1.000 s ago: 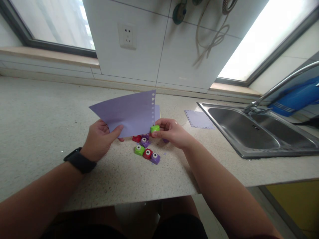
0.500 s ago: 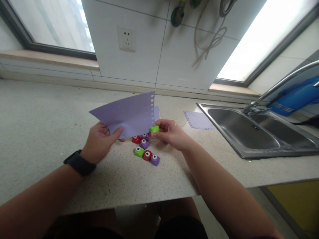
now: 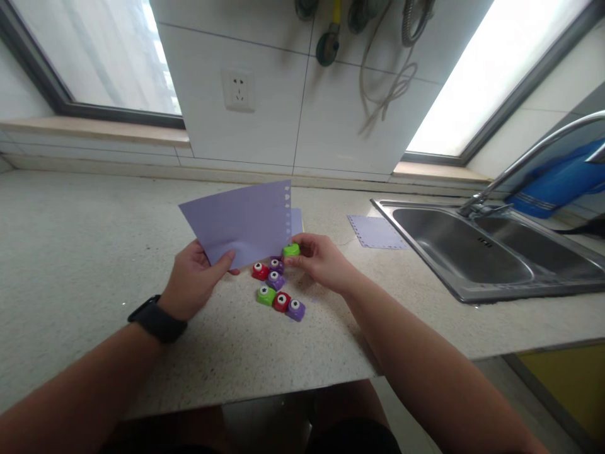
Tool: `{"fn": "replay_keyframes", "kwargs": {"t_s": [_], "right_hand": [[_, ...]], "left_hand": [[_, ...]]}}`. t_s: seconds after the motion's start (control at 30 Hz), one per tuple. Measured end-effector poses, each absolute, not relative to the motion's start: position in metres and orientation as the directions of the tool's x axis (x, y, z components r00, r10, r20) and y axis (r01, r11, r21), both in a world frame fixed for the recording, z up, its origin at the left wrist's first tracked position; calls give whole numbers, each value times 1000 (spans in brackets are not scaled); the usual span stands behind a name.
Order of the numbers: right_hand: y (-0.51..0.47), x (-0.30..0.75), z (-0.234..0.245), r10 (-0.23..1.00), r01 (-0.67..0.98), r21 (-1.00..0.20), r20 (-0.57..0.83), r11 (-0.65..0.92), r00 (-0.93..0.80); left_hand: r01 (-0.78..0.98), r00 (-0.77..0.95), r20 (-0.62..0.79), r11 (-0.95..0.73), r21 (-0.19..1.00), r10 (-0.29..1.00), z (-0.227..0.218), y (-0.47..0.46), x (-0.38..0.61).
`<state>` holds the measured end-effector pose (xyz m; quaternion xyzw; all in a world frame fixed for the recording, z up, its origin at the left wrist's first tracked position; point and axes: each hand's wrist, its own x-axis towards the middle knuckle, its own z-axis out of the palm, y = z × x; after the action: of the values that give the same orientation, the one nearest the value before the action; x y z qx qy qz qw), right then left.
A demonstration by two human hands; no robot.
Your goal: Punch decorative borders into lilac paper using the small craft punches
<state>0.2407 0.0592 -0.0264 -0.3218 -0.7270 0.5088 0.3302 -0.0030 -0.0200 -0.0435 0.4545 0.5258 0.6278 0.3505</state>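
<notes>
My left hand point(image 3: 198, 277) is closed on a sheet of purple paper point(image 3: 241, 221), thumb on the near face, holding it tilted up off the counter. A column of small punched shapes runs down the sheet's right edge. Between thumb and fingers of my right hand point(image 3: 316, 258) is a green craft punch point(image 3: 291, 250), at the sheet's lower right corner. Below the paper, several more punches stand on the counter: a red punch point(image 3: 259, 271), a purple punch point(image 3: 275, 279), a green punch point(image 3: 266, 294), another red punch point(image 3: 282, 301) and another purple punch point(image 3: 295, 309).
Behind the held sheet lies more purple paper point(image 3: 296, 221). A second sheet with punched edges point(image 3: 375, 232) rests beside the steel sink point(image 3: 458, 293) on the right. The speckled counter point(image 3: 85, 252) runs along a tiled wall with a socket point(image 3: 239, 90).
The view has tilted up slightly, so everything sits a little lower. The purple sheet has shifted a little and the red punch beneath it shows more fully. Both hands keep their holds.
</notes>
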Motion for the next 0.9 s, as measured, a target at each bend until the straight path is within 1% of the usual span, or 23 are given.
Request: {"fn": "replay_keyframes", "kwargs": {"t_s": [0.13, 0.3, 0.4, 0.63, 0.8, 0.9], "right_hand": [[59, 240, -24, 811, 123, -956, 153, 266, -565], [58, 246, -17, 811, 155, -962, 96, 224, -577], [62, 253, -15, 816, 153, -969, 75, 196, -573], [74, 264, -23, 861, 92, -991, 34, 93, -508], [74, 261, -25, 897, 114, -988, 40, 100, -440], [72, 261, -20, 904, 137, -977, 96, 166, -416]], "left_hand": [[46, -362, 193, -189, 981, 912, -41, -21, -1], [76, -353, 219, -206, 976, 910, -36, -20, 0], [71, -366, 228, -217, 974, 902, -42, -16, -5], [35, -366, 246, -251, 967, 898, -57, -10, -13], [-44, -371, 226, -260, 965, 901, -59, -8, -14], [-180, -383, 178, -262, 948, 906, -58, -7, -14]]}}
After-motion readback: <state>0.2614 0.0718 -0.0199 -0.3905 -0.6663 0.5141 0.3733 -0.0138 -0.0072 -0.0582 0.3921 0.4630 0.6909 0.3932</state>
